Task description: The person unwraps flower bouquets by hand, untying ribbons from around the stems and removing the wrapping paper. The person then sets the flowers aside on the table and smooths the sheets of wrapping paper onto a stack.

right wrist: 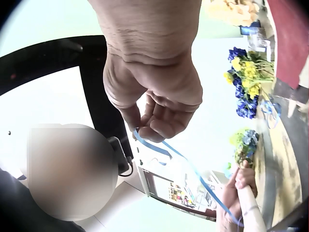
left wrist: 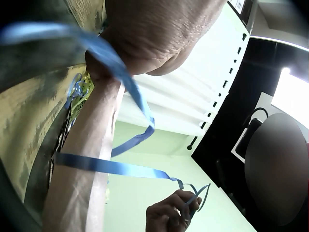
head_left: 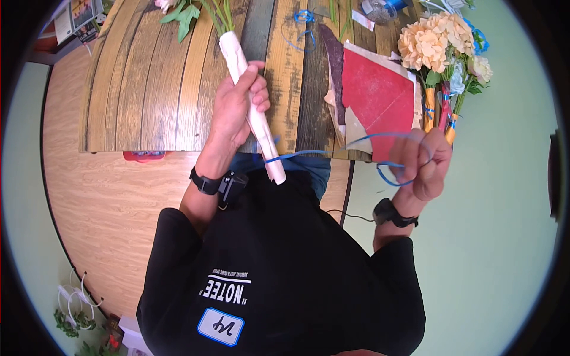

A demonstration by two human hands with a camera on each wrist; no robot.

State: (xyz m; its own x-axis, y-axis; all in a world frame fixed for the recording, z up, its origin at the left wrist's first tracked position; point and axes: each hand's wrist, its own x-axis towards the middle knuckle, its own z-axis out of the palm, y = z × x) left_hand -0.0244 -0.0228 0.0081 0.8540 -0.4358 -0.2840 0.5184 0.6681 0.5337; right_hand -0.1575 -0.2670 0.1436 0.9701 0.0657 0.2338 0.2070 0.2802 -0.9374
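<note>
My left hand grips a bundle of flower stems through its pale paper wrap, which slants down past the table edge. Blue ribbon crosses the lower part of the wrap; in the left wrist view, one ribbon band lies across the paper, and another stretch loops loosely close to the camera. Off to the right, my right hand pinches the ribbon between thumb and fingers. In the right wrist view the ribbon runs from those fingertips to the wrapped stems.
On the wooden table, a red sheet lies over other papers. Peach flowers and several bouquets with wrapped stems stand at its right edge. More blue ribbon lies coiled at the back. A pink flower with leaves is at far left.
</note>
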